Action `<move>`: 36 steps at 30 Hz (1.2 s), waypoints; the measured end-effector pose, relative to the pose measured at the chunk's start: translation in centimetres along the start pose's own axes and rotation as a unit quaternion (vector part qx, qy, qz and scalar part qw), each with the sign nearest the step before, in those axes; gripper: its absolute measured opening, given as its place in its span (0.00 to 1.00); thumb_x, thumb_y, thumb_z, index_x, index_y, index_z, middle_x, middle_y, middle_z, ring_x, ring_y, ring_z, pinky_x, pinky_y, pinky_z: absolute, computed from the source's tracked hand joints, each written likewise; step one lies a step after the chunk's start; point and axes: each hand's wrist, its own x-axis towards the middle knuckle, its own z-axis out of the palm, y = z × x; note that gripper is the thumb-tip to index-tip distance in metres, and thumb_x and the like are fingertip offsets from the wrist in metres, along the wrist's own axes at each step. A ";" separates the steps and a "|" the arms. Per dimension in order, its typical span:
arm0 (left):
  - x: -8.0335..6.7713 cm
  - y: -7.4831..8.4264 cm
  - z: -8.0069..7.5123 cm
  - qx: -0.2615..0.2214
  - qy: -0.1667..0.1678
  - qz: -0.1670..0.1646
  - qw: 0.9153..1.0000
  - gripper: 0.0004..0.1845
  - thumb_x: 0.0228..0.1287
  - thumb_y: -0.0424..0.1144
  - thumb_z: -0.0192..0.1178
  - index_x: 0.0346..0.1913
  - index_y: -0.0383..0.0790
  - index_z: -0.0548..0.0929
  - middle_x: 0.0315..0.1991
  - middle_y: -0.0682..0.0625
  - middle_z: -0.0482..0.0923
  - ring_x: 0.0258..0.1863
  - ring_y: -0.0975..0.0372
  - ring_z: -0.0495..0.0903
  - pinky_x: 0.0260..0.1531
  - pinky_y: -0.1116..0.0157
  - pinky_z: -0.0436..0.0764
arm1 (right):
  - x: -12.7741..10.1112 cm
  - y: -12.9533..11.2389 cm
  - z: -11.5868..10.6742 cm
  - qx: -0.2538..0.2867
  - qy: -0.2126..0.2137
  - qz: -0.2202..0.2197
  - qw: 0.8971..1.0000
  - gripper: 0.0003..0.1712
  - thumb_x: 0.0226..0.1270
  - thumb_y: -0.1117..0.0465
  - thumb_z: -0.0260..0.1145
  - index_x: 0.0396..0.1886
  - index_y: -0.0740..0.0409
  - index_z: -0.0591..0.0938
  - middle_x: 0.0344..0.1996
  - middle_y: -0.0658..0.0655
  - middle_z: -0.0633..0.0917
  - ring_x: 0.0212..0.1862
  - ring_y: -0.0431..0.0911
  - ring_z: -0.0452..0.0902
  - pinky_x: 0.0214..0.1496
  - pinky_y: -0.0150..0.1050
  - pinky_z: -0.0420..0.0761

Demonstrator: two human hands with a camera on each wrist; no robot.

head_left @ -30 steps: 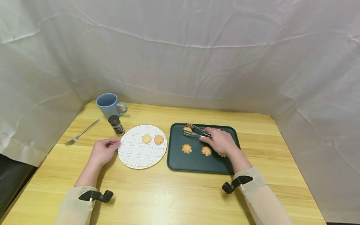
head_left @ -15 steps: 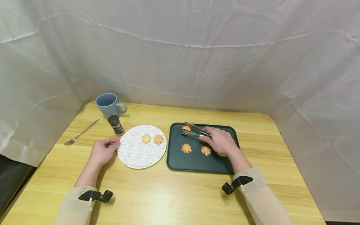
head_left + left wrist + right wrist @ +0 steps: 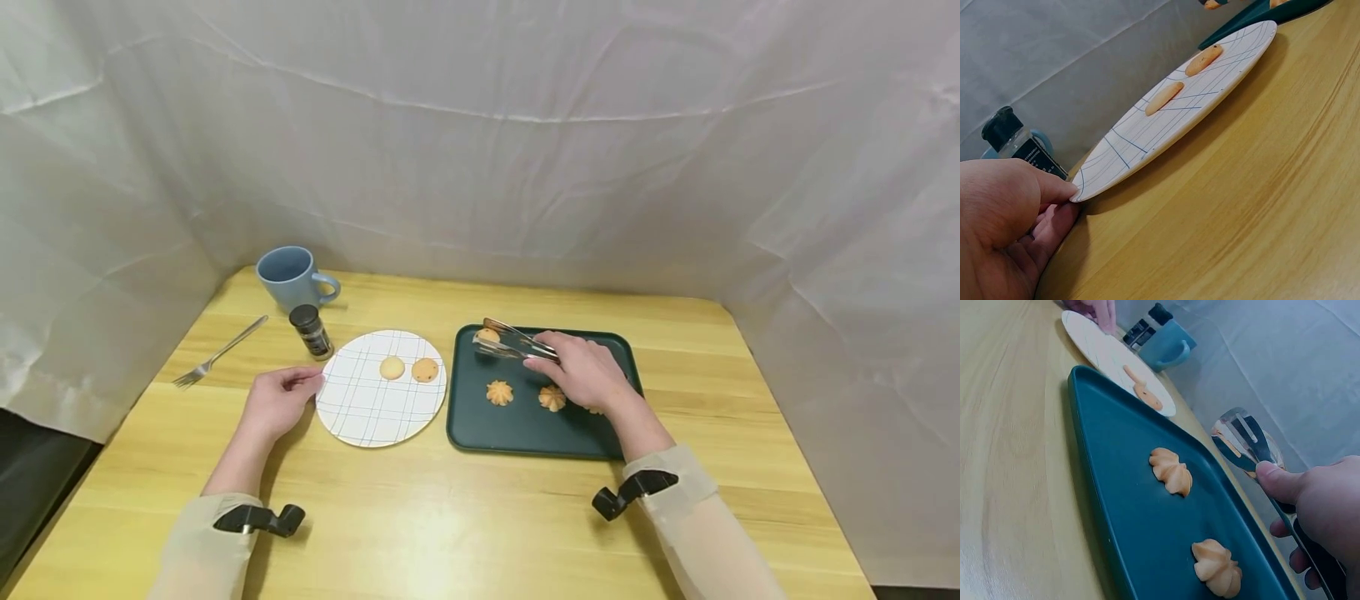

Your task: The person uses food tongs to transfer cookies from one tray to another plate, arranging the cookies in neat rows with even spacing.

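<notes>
My left hand (image 3: 276, 402) pinches the left rim of a round white plate (image 3: 360, 408) with crossing blue lines, its thumb showing at the rim in the left wrist view. Two flat round cookies, a plain one (image 3: 392, 367) and a speckled one (image 3: 425, 370), lie on that plate. Metal serving tongs (image 3: 1238, 434) are gripped in my right hand (image 3: 585, 371). Between their tips sits a round cookie (image 3: 487, 335), over the back left corner of a dark green tray (image 3: 480, 433). Ridged piped cookies (image 3: 499, 392) lie on the tray, one partly hidden under the right wrist.
Behind the plate stand a black-capped spice jar (image 3: 311, 332) and a blue mug (image 3: 292, 279). A fork (image 3: 220, 353) lies at the left on the wooden table (image 3: 420, 517). Grey cloth (image 3: 480, 192) hangs around the back and sides.
The tongs have moved a little left and toward the back of the tray, carrying the round cookie between their tips. My left hand stays on the plate's rim.
</notes>
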 end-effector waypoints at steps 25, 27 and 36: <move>-0.2 0.2 -0.1 0.005 0.000 0.005 1.000 0.21 0.80 0.45 0.61 0.61 0.30 0.85 0.55 0.35 0.85 0.53 0.50 0.81 0.49 0.61 0.77 | 1.0 -4.1 -0.2 -0.006 0.009 -0.049 0.999 0.35 0.79 0.33 0.58 0.73 0.50 0.79 0.65 0.54 0.83 0.56 0.52 0.84 0.51 0.54 0.83; -0.2 0.2 -0.2 0.006 0.000 0.009 1.000 0.21 0.80 0.44 0.61 0.61 0.30 0.85 0.55 0.35 0.86 0.53 0.50 0.81 0.49 0.63 0.77 | 1.1 -4.4 -0.1 -0.007 0.008 -0.052 0.999 0.35 0.79 0.33 0.58 0.73 0.50 0.79 0.65 0.53 0.83 0.56 0.53 0.84 0.51 0.54 0.83; -0.3 0.4 -0.2 0.002 -0.002 0.008 1.000 0.21 0.80 0.44 0.61 0.61 0.30 0.85 0.56 0.35 0.85 0.53 0.50 0.81 0.48 0.63 0.77 | 1.4 -5.5 0.3 -0.012 0.010 -0.070 0.997 0.36 0.79 0.32 0.57 0.72 0.49 0.79 0.65 0.52 0.83 0.55 0.50 0.84 0.50 0.51 0.83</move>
